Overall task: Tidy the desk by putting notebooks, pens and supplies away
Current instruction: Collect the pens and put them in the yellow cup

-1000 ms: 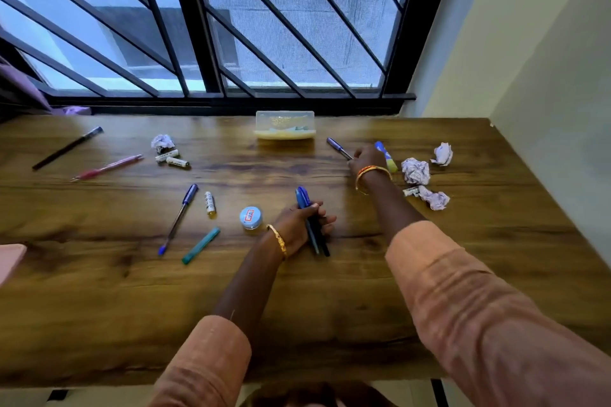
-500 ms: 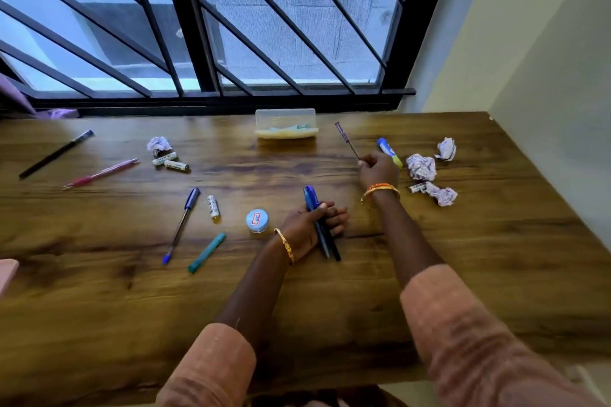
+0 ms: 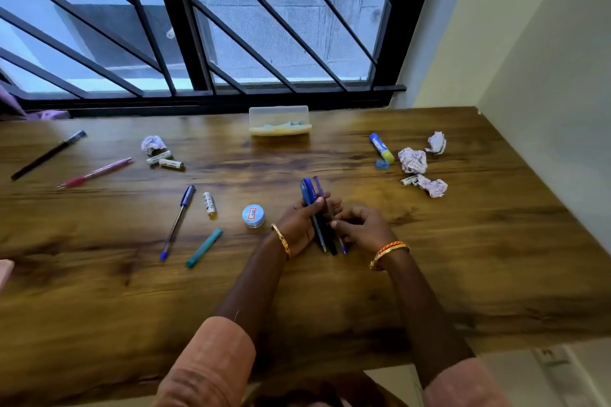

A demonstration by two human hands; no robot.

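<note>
My left hand (image 3: 302,223) grips a bundle of blue and black pens (image 3: 313,208) near the middle of the wooden desk (image 3: 330,291). My right hand (image 3: 362,228) sits right beside it and pinches a thin purple-capped pen (image 3: 325,205) against that bundle. Loose on the desk to the left lie a blue pen (image 3: 178,221), a teal marker (image 3: 204,247), a pink pen (image 3: 96,172) and a black pen (image 3: 48,155). A clear plastic box (image 3: 280,120) stands at the back by the window.
A small round blue tin (image 3: 253,215) and batteries (image 3: 209,204) lie left of my hands. A glue stick (image 3: 382,148), a blue sharpener (image 3: 382,164) and crumpled papers (image 3: 412,160) sit at the right. More batteries and crumpled paper (image 3: 153,144) lie at the back left.
My right hand picked the purple-capped pen up from near the glue stick and carried it back to my left hand's bundle. The left hand stayed put.
</note>
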